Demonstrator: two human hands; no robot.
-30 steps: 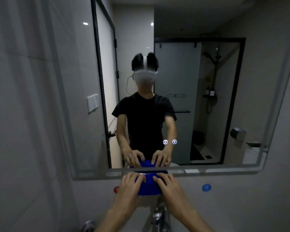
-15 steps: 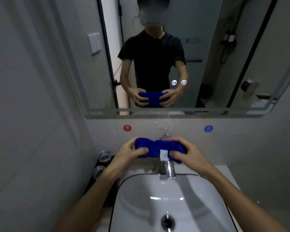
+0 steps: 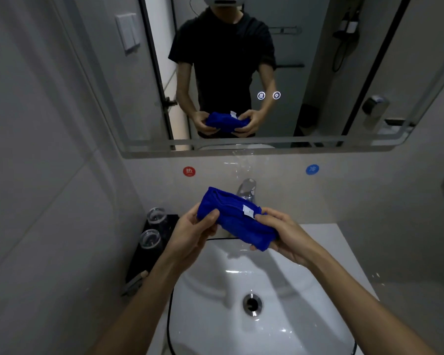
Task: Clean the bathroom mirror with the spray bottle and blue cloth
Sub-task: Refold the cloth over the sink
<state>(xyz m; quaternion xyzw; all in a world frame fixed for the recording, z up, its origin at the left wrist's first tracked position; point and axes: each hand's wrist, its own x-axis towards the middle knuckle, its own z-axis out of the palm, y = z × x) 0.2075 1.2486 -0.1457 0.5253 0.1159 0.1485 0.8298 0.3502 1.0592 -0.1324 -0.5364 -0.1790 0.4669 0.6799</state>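
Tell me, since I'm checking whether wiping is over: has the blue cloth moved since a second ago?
Yes. The blue cloth has come down and away from the mirror: it was pressed at the lower edge and is now held bunched in both hands above the sink.

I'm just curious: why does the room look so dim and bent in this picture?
Head view: dim light overall, with bright glare on the sink; the wide lens bows the mirror edge and wall lines; the cloth stays sharp.

The blue cloth (image 3: 237, 222), bunched into a thick roll with a small white tag, is held above the sink. The mirror (image 3: 318, 73) hangs on the wall above, its lower edge seemingly wet.
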